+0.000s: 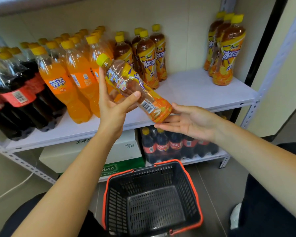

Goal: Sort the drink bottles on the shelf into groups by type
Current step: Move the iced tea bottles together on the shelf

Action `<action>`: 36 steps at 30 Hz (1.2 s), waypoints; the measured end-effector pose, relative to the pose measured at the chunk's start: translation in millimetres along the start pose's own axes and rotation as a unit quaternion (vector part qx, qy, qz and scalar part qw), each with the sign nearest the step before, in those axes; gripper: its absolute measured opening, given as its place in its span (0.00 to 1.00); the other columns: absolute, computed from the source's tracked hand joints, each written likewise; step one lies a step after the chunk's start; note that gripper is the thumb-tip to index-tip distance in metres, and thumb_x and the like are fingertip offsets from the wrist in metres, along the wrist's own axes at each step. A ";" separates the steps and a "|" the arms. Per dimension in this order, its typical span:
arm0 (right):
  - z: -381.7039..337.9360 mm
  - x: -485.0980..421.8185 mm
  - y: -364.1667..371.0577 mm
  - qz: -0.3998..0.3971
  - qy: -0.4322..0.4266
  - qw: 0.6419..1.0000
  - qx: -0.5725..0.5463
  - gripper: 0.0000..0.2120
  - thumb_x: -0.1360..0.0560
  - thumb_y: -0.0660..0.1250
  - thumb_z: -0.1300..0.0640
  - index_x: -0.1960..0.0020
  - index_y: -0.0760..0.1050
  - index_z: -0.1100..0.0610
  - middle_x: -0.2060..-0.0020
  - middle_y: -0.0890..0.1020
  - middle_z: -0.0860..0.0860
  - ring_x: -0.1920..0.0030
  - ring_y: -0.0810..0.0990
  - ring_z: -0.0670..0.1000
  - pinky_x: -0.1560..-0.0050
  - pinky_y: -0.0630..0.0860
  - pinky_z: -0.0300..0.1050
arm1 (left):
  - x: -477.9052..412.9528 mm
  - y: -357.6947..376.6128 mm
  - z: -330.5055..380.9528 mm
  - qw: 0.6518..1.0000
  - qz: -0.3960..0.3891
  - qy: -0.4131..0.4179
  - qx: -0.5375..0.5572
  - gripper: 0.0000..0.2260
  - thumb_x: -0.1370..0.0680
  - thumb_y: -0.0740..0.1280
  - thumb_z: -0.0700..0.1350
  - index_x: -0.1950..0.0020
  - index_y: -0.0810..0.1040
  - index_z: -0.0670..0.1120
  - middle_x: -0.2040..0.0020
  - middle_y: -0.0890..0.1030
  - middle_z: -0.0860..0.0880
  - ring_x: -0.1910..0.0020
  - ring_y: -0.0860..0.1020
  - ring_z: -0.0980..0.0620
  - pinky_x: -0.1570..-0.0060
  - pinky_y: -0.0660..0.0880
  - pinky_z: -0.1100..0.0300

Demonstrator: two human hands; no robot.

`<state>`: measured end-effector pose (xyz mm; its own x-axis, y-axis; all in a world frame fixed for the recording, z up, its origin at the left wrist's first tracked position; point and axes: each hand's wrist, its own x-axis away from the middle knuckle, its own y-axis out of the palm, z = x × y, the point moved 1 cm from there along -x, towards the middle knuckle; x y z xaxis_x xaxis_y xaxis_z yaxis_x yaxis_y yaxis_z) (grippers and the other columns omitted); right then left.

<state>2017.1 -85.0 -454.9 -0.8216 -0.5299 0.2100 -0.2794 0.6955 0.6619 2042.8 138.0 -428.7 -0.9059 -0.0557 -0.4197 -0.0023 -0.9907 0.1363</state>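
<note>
- Left hand [113, 106] and right hand [193, 124]: bare, like the forearms [72, 168] behind them.
- Dark trousers [272, 194] below both hands.
- White shoe [236, 216] below the right hand.

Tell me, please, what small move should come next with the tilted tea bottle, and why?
Probably set the tea bottle upright on the bare shelf beside the middle tea group. The left hand grips it tilted, the right hand lies open under its base, and its yellow cap and label match that group.
</note>
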 end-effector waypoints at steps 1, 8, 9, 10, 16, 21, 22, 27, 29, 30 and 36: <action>-1.0 0.2 -1.3 -0.006 0.008 1.000 0.003 0.21 0.19 0.61 0.56 0.30 0.70 0.66 0.37 0.78 0.70 0.36 0.79 0.67 0.37 0.78 0.57 | -0.1 -1.0 -0.1 1.000 0.002 0.007 -0.013 0.52 0.27 0.79 0.38 0.16 0.48 0.59 0.32 0.78 0.41 0.43 0.85 0.47 0.54 0.83 0.51; 3.0 -4.6 -10.6 0.055 0.003 0.998 0.043 0.23 0.29 0.68 0.62 0.34 0.75 0.66 0.42 0.83 0.63 0.45 0.85 0.58 0.44 0.83 0.50 | -0.8 -1.4 0.1 0.995 -0.038 0.050 -0.080 0.53 0.31 0.82 0.39 0.16 0.51 0.56 0.26 0.74 0.42 0.34 0.78 0.37 0.41 0.80 0.38; 3.5 -5.4 -12.0 0.061 -0.002 0.997 0.052 0.22 0.29 0.69 0.62 0.36 0.76 0.65 0.44 0.84 0.62 0.46 0.86 0.57 0.46 0.84 0.49 | -0.6 -0.8 0.0 0.994 -0.044 0.057 -0.085 0.53 0.31 0.82 0.39 0.16 0.51 0.55 0.27 0.75 0.42 0.34 0.78 0.38 0.41 0.80 0.40; 3.8 -6.0 -13.4 0.065 -0.008 0.996 0.065 0.21 0.30 0.70 0.62 0.38 0.77 0.65 0.45 0.85 0.62 0.47 0.86 0.56 0.48 0.84 0.48 | -0.6 -0.7 -0.1 0.993 -0.048 0.063 -0.092 0.53 0.31 0.82 0.39 0.16 0.51 0.55 0.28 0.76 0.42 0.35 0.79 0.39 0.41 0.81 0.43; 5.9 -6.5 -19.8 0.074 -0.089 0.972 0.206 0.22 0.29 0.74 0.62 0.36 0.79 0.61 0.48 0.87 0.59 0.49 0.86 0.54 0.52 0.82 0.43 | 0.7 -0.3 2.8 0.994 -0.041 0.066 -0.082 0.53 0.31 0.82 0.40 0.16 0.52 0.55 0.28 0.75 0.41 0.35 0.78 0.38 0.43 0.81 0.41; 13.3 -4.9 -15.4 0.097 -0.272 0.839 0.461 0.27 0.34 0.81 0.64 0.41 0.78 0.44 0.62 0.85 0.49 0.62 0.84 0.45 0.56 0.79 0.35 | 1.9 -3.6 5.2 0.997 -0.010 0.034 -0.069 0.50 0.29 0.80 0.41 0.17 0.54 0.59 0.36 0.80 0.40 0.46 0.84 0.37 0.56 0.83 0.46; 14.6 -5.3 -14.3 0.118 -0.299 0.808 0.493 0.26 0.35 0.83 0.61 0.43 0.79 0.42 0.63 0.85 0.48 0.63 0.83 0.44 0.58 0.78 0.34 | 2.6 -3.4 5.3 0.998 -0.008 0.025 -0.066 0.49 0.29 0.80 0.41 0.17 0.54 0.60 0.36 0.80 0.41 0.46 0.85 0.39 0.56 0.84 0.45; 19.8 -4.2 -10.9 0.176 -0.399 0.688 0.580 0.22 0.35 0.84 0.57 0.44 0.81 0.56 0.56 0.84 0.47 0.57 0.83 0.47 0.52 0.82 0.42 | 4.4 -0.1 4.8 0.999 -0.003 -0.006 -0.047 0.46 0.28 0.79 0.40 0.19 0.57 0.60 0.35 0.80 0.41 0.45 0.85 0.45 0.54 0.84 0.41; 21.4 -3.5 -8.1 0.178 -0.426 0.682 0.567 0.20 0.33 0.82 0.60 0.45 0.81 0.58 0.56 0.84 0.49 0.57 0.83 0.48 0.53 0.83 0.45 | 3.5 -0.3 4.3 0.999 0.000 -0.016 -0.029 0.45 0.28 0.79 0.39 0.18 0.58 0.59 0.35 0.80 0.41 0.44 0.85 0.45 0.54 0.84 0.41; 21.2 -3.1 -7.1 0.179 -0.439 0.679 0.560 0.18 0.33 0.81 0.60 0.45 0.81 0.58 0.56 0.84 0.50 0.57 0.83 0.49 0.53 0.83 0.45 | 2.9 -0.4 4.3 1.000 0.002 -0.023 -0.020 0.45 0.27 0.78 0.39 0.18 0.58 0.58 0.34 0.80 0.41 0.42 0.84 0.44 0.54 0.84 0.42; 18.4 1.6 -2.8 0.151 -0.420 0.716 0.536 0.23 0.33 0.82 0.59 0.40 0.80 0.57 0.52 0.84 0.51 0.53 0.84 0.48 0.48 0.83 0.45 | 0.7 -4.1 5.8 0.999 0.015 -0.029 -0.019 0.44 0.27 0.77 0.40 0.17 0.57 0.56 0.34 0.80 0.40 0.41 0.84 0.44 0.56 0.82 0.47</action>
<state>2007.4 -78.9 -469.6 -0.8084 -0.1101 -0.5782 0.1237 0.9286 -0.3499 2039.7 142.8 -424.3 -0.9286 -0.0788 -0.3625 0.0402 -0.9928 0.1128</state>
